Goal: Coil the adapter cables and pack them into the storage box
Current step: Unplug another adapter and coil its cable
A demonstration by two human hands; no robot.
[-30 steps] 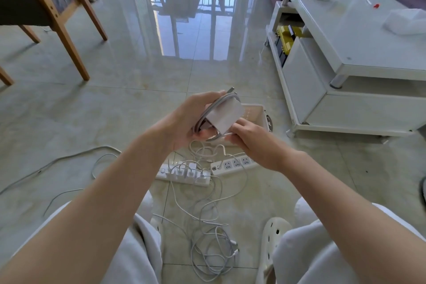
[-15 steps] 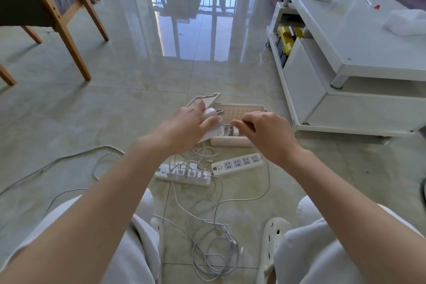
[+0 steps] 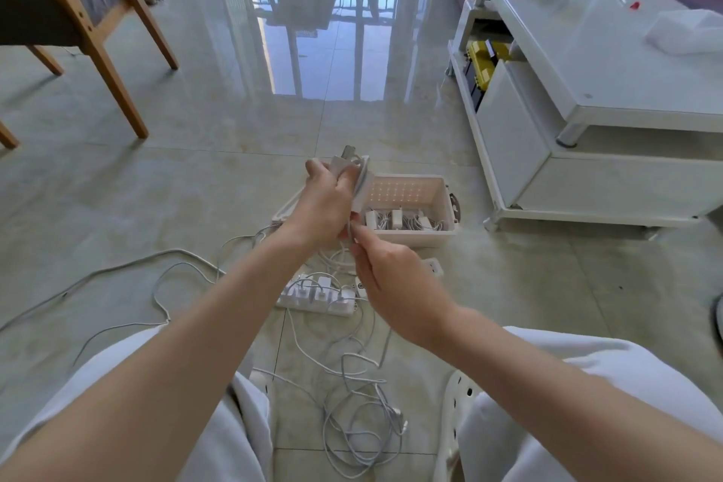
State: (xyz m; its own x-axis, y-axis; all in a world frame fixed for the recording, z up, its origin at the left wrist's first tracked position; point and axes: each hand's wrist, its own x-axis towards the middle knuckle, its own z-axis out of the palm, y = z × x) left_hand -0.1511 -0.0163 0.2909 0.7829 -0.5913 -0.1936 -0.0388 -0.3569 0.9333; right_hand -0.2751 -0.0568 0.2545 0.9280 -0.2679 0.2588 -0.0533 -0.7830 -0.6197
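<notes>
White adapter (image 3: pixel 360 184): gripped upright in the left hand (image 3: pixel 321 207), held above the near left corner of the storage box (image 3: pixel 446 203). Its cable (image 3: pixel 349 226): pinched below by the right hand (image 3: pixel 395 286). Packed adapters (image 3: pixel 399 219): laid inside the box. Power strip (image 3: pixel 313 299) and loose cables (image 3: pixel 360 395): left on the floor nearby.

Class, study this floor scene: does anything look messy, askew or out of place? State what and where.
Yes: a loose tangle of white cables sprawls on the tiled floor between the person's knees, uncoiled, while white adapters lie packed in the white plastic storage box. Nothing looks spilled or broken.
</notes>
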